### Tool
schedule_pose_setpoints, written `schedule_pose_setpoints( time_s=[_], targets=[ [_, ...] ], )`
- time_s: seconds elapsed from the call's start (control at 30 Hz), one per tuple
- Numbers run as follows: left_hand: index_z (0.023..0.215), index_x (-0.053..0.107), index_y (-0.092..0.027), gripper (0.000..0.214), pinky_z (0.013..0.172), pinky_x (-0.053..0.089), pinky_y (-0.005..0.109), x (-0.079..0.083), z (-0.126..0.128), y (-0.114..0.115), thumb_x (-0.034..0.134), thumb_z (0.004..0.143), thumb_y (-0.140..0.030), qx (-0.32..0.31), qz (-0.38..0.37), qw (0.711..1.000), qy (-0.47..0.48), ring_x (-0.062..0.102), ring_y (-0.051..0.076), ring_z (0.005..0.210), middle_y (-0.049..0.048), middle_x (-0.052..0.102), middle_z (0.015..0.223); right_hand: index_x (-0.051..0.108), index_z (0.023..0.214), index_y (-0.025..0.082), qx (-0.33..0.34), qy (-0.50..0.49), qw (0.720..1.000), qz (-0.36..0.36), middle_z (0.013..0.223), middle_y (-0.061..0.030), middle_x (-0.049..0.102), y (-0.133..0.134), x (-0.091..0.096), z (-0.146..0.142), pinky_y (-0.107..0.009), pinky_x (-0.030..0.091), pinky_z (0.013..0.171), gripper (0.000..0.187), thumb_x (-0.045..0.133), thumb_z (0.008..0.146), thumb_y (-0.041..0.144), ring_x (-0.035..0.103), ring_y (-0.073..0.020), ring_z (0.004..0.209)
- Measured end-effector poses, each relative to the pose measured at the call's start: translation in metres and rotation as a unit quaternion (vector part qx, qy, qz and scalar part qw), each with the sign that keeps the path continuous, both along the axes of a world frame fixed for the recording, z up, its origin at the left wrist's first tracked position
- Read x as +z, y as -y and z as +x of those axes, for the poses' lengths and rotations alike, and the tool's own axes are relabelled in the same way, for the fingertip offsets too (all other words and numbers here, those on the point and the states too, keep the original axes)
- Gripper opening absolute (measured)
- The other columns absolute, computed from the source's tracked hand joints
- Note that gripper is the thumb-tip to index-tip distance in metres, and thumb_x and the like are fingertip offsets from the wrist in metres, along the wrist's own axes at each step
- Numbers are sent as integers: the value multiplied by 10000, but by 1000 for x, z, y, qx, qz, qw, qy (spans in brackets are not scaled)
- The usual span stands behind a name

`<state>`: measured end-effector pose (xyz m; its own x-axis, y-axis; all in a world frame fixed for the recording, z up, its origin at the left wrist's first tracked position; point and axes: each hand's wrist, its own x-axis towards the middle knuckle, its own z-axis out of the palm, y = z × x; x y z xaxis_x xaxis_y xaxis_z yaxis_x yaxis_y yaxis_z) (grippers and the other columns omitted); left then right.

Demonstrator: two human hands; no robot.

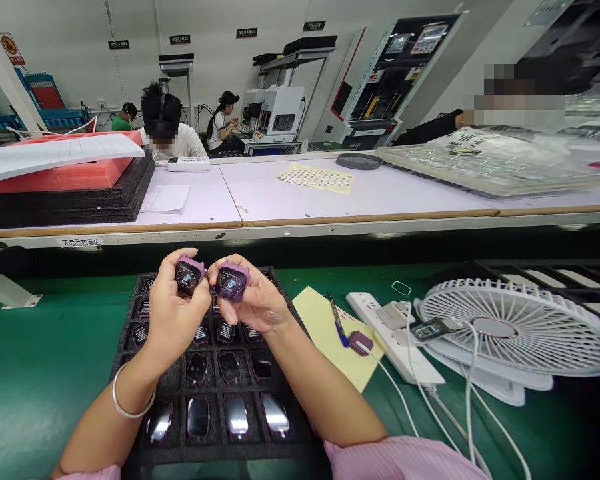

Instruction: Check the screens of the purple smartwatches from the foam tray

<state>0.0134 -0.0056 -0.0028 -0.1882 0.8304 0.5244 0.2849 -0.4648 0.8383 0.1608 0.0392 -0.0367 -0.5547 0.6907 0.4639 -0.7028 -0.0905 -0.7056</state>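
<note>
My left hand (177,307) is closed round a purple smartwatch body (189,275) without a strap, its dark screen lit. Beside it, my right hand (255,300) grips a second purple watch (231,283), held between thumb and fingers with its lit screen towards me. The two watches are held close together above a black foam tray (173,383). Rows of similar watches sit in the tray's pockets, such as a watch (199,417) in the front row. My forearms and hands hide part of the tray.
Right of the tray lie a yellow sheet (313,313), a blue pen (338,321), a purple watch on a cable (361,343), a white power strip (395,340) and a white fan (515,327). A raised shelf (260,207) runs behind, with foam sheets (70,200) stacked left. Several people work beyond.
</note>
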Motion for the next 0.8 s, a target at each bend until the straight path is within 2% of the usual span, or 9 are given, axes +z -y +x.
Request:
schedule_pose_setpoints(
  time_s=[0.13, 0.27, 0.37, 0.47, 0.53, 0.67, 0.73, 0.8],
  targets=[
    [1147, 610, -186, 375, 602, 481, 197, 0, 1, 0, 651, 775, -185, -24, 12, 999, 33, 610, 99, 709, -8, 650, 868, 604, 1120, 204, 6, -13, 1000, 8, 1024, -22, 657, 0, 0, 0, -229, 546, 494, 429, 831, 799, 376, 660, -93, 535],
    [1155, 603, -189, 387, 586, 475, 189, -1, 2, 2, 661, 772, -179, -43, 13, 998, 42, 583, 87, 666, -22, 631, 829, 596, 1097, 209, 4, 0, 1000, 7, 1011, -18, 661, -1, -1, 1, -238, 535, 479, 464, 850, 766, 414, 636, -89, 504],
    [1156, 602, -187, 391, 620, 489, 200, -1, 2, -1, 680, 773, -204, -55, -2, 997, 51, 585, 91, 682, -21, 625, 830, 616, 1093, 218, -6, 35, 999, -17, 956, -7, 682, -1, 2, 3, -249, 522, 485, 513, 887, 708, 421, 608, -90, 486],
    [1163, 599, -184, 426, 699, 511, 222, -1, -1, -12, 724, 760, -241, -57, -51, 992, 100, 611, 108, 774, 3, 634, 913, 648, 1166, 213, -31, 81, 994, -61, 963, -26, 715, -3, 11, 9, -255, 537, 563, 515, 875, 732, 373, 652, -116, 582],
    [1194, 586, -180, 493, 646, 490, 211, 0, -4, -21, 760, 741, -266, -73, -109, 980, 151, 586, 89, 709, 1, 624, 925, 644, 1215, 199, -54, 101, 989, -90, 996, -56, 739, -5, 17, 13, -270, 550, 624, 488, 824, 790, 357, 687, -144, 678],
    [1204, 572, -126, 538, 480, 399, 194, 6, -8, -34, 760, 783, -403, -185, -223, 923, 252, 498, 57, 526, -7, 601, 807, 612, 1230, 193, -101, 110, 983, -108, 1017, -98, 765, -9, 23, 20, -282, 542, 639, 392, 702, 899, 382, 679, -153, 705],
    [1173, 579, -110, 524, 466, 414, 203, 10, -9, -37, 739, 810, -453, -217, -233, 906, 279, 517, 66, 506, 14, 623, 802, 617, 1196, 194, -114, 105, 982, -105, 1005, -96, 766, -10, 25, 22, -264, 522, 608, 343, 668, 929, 403, 658, -133, 663],
    [1218, 567, -121, 556, 466, 446, 217, 13, -10, -36, 740, 819, -468, -219, -218, 906, 288, 544, 78, 493, 22, 649, 815, 632, 1144, 194, -122, 98, 983, -101, 1004, -90, 762, -10, 27, 22, -257, 511, 588, 311, 668, 932, 418, 642, -121, 636]
  ],
)
